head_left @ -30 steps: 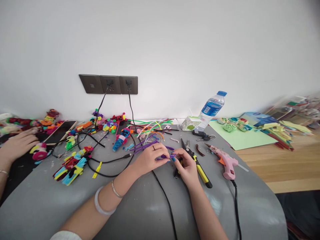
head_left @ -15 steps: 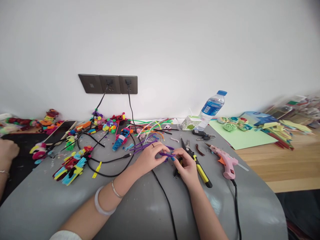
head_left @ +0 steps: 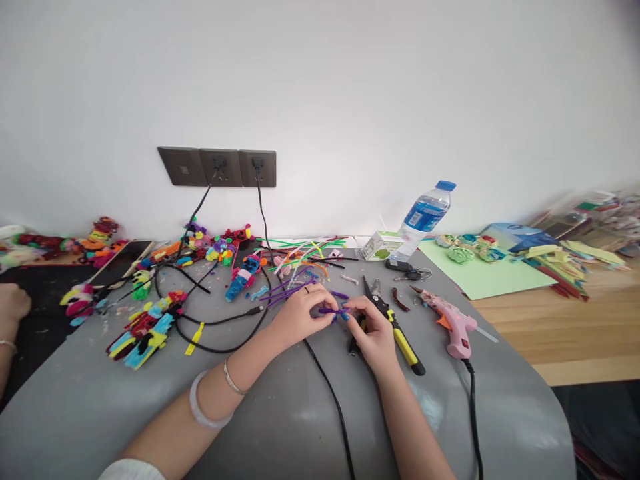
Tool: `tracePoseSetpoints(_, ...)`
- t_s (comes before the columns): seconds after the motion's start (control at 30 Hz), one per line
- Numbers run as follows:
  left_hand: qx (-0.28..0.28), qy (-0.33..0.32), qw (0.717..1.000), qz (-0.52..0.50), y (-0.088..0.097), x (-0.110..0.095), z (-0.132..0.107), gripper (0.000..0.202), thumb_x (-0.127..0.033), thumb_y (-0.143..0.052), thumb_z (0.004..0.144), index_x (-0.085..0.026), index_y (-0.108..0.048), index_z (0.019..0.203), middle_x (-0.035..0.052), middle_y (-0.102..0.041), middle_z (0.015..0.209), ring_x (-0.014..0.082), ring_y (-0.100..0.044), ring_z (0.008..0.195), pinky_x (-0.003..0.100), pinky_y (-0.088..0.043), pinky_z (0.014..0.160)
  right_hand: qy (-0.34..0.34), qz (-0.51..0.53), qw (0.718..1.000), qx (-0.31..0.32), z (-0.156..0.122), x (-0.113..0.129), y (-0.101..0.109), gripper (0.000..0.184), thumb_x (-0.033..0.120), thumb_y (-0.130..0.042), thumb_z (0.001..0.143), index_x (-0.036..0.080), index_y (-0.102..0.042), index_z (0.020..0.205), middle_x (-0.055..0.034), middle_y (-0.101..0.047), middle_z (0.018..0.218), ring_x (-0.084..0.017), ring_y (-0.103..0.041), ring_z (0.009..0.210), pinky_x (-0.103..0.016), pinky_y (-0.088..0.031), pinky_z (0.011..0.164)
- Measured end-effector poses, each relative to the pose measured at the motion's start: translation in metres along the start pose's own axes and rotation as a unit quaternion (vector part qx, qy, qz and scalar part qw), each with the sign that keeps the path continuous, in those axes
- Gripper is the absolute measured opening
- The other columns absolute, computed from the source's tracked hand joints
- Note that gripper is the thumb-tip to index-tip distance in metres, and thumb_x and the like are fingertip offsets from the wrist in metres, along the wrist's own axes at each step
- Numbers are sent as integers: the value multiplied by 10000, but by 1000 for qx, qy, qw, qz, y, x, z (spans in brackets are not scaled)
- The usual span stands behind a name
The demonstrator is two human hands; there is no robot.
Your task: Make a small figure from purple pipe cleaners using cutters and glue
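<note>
My left hand [head_left: 300, 315] and my right hand [head_left: 373, 331] meet over the grey table [head_left: 280, 427], both pinching a purple pipe cleaner [head_left: 334, 311] between the fingertips. More purple pipe cleaners [head_left: 287, 291] fan out behind my left hand. Yellow-handled cutters [head_left: 395, 327] lie just right of my right hand, partly under it. A black cable [head_left: 330, 393] runs beneath my hands toward me.
A pink glue gun [head_left: 453, 323] lies to the right, its cord trailing to the table edge. A water bottle [head_left: 423, 219], a small carton [head_left: 381, 245], keys [head_left: 407, 271], green paper [head_left: 483, 277] and colourful pipe-cleaner figures [head_left: 145, 327] lie around. Another person's hand [head_left: 13, 303] rests at far left.
The other person's hand at the far left has pulled back and curled. My fingers have shifted slightly on the purple pipe cleaner.
</note>
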State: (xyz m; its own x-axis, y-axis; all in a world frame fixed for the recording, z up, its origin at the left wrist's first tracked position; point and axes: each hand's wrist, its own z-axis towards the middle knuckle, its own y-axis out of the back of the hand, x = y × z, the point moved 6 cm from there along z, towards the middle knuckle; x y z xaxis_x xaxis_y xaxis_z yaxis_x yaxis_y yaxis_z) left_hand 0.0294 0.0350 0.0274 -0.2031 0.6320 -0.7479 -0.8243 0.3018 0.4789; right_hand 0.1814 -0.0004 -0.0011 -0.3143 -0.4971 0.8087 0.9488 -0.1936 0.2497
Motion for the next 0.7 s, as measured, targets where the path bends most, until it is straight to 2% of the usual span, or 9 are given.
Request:
tracePoseSetpoints(0.4,23,31,999,-31,-2,5,0,130,-91,-605,772,-174,-654,858,19,-626,829,144,-588,786,248,-475,736,8,1,1000,-4,0,0,1,83,245,-628,891,228,-672,959,-29,-623,806,-177,-575,740,-312,-476,684)
tracePoseSetpoints(0.7,18,32,999,-39,-1,3,0,130,-81,-599,763,-172,-650,841,20,-622,830,143,-588,784,248,-481,737,5,6,1000,-6,1,2,1,84,267,-634,890,231,-681,948,-32,-625,793,-182,-577,733,-322,-478,683)
